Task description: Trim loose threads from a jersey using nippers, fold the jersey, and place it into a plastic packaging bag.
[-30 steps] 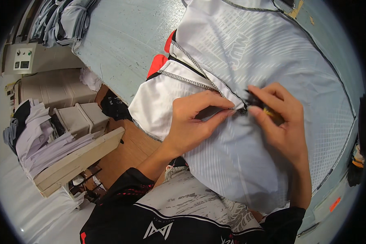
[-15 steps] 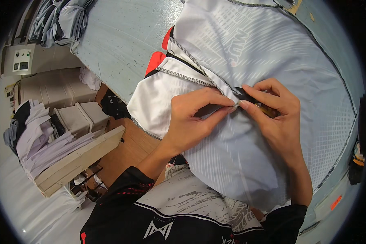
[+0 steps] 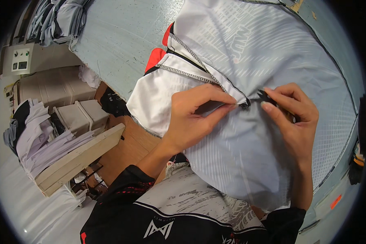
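Note:
A light grey and white garment (image 3: pixel 248 146), inside out with dark overlocked seams, is spread over the table. My left hand (image 3: pixel 195 112) pinches the white seam edge between thumb and forefinger. Just beyond those fingertips, the seam ends in a small dark tip (image 3: pixel 245 105). My right hand (image 3: pixel 295 116) is closed around thread snips (image 3: pixel 265 96) with dark blades and a bit of yellow at the handle. The blades point towards the seam end but are apart from it. Red and black parts (image 3: pixel 155 59) of the garment lie beyond my left hand.
A pale blue-grey table (image 3: pixel 118 44) lies under the garment. Folded grey clothes (image 3: pixel 65 20) are stacked at its far left. To the left are beige bins (image 3: pixel 79 116), a wooden box (image 3: pixel 79 162) with pale cloth, and a switch panel (image 3: pixel 21 59).
My right hand has moved right with the snips, away from the seam end. The dark seam tip now shows. My left hand keeps its pinch in about the same place.

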The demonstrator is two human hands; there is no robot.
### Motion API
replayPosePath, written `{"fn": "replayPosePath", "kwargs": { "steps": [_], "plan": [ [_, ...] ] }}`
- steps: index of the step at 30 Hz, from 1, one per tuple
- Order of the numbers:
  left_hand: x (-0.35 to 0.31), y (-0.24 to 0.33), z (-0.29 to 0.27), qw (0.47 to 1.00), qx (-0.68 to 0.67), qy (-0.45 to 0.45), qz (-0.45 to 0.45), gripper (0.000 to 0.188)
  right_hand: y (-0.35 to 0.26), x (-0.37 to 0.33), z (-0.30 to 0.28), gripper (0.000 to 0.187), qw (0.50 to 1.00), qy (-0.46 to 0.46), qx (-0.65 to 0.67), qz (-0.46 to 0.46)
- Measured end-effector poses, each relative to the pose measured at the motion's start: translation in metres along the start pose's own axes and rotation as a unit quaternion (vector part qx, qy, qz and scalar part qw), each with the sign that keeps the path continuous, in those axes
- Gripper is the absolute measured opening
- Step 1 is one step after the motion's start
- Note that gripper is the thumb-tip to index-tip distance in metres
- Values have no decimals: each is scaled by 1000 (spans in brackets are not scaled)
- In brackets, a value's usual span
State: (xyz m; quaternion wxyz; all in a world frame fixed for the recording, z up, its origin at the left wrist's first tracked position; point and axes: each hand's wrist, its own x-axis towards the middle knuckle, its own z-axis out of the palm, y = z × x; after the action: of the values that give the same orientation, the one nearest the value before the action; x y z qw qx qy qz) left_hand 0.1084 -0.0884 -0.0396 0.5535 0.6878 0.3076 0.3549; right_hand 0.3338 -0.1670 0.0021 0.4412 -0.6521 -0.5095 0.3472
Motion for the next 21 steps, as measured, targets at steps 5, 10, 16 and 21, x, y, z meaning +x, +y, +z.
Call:
{"fn": "replayPosePath", "kwargs": {
  "steps": [5,10,16,21],
  "plan": [
    [0,2,0,995,-91,6,-46,23,6,-13,9,39,999,5,-6,-46],
    [0,1,2,990,-130,22,-57,17,3,-20,23,39,996,29,-47,-74],
    [-1,1,0,991,-121,3,-55,24,3,-20,27,38,988,41,-90,-123],
    [0,-1,0,993,-109,-7,-44,25,-2,-21,28,35,984,49,-122,-123]
  ]
}}
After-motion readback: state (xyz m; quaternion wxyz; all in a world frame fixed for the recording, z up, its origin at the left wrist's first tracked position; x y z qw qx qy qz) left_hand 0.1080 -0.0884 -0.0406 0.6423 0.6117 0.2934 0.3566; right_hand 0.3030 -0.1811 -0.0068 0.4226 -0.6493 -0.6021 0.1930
